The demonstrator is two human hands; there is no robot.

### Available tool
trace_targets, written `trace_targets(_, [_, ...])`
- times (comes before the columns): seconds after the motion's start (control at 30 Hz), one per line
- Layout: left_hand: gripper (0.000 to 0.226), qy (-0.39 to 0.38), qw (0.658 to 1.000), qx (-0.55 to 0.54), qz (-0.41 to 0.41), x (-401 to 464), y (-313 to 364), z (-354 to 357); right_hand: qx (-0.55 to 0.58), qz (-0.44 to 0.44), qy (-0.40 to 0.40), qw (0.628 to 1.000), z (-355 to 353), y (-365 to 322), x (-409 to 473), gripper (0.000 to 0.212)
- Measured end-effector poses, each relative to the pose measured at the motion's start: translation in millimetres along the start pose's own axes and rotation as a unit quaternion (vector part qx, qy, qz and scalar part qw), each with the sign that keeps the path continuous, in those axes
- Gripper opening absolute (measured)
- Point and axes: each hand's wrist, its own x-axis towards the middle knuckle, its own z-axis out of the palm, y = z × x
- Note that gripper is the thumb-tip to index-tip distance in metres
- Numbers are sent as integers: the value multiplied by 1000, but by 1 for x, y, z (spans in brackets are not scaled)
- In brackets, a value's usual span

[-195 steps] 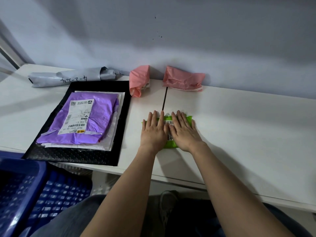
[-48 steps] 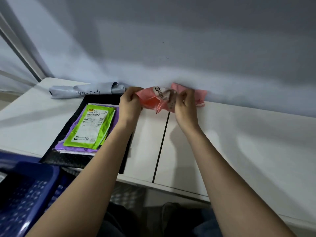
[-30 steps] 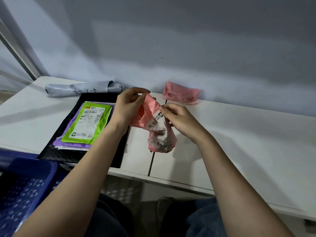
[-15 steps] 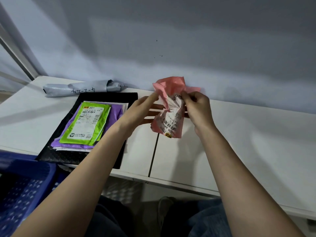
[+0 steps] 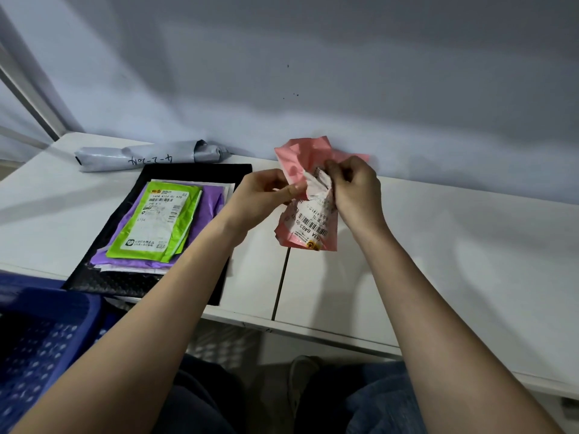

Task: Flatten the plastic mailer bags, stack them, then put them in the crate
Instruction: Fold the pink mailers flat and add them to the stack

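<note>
**Pink bag held in both hands above the counter**

Pink plastic, still crumpled, is what the two hands hold up in the air over the white counter [image 5: 438, 245]. The pink bag [image 5: 308, 214] hangs with its white shipping label and barcode facing the camera. The left hand [image 5: 260, 198] pinches the left edge of the bag between thumb and fingers [image 5: 289, 191], which are closed on the plastic. The right hand [image 5: 354, 189] is closed around the upper right part, the fingers curled over the folded top of the label. The bottom of the bag does not touch the counter.

Behind the hands, against the wall, a bit of pink shows at the right; it may be a second pink bag [image 5: 360, 157], but most of it is hidden.

On the left side of the counter lies a black mat [image 5: 131, 283]. On it is a flat stack: a green bag [image 5: 156, 220] with a label on top, a purple bag [image 5: 210, 208] under it, and white ones [image 5: 228, 191] below. A grey bag [image 5: 150, 155], rolled and with handwriting, lies near the wall just behind the mat. The blue crate [image 5: 40, 339] stands lower, at the bottom left, in front of the counter edge.
</note>
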Motion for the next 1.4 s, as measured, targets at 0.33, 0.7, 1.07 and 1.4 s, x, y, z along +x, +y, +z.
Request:
trace_targets(0.33, [23,97,993,-46,-41,11,-10,-7,-41,-53,60,996,-6,1,2,18])
trace_targets(0.7, [19,240,953,182,29,15,-17,-19,-102,-78,-9,992,-3,4,0,22])
trace_targets(1.07, [16,85,942,303,120,12,-23,-16,-120,-59,-200,971,-1,16,-2,34])
trace_targets(1.4, [32,24,930,367,-12,21,-72,-24,-241,87,-199,946,12,59,-7,21])
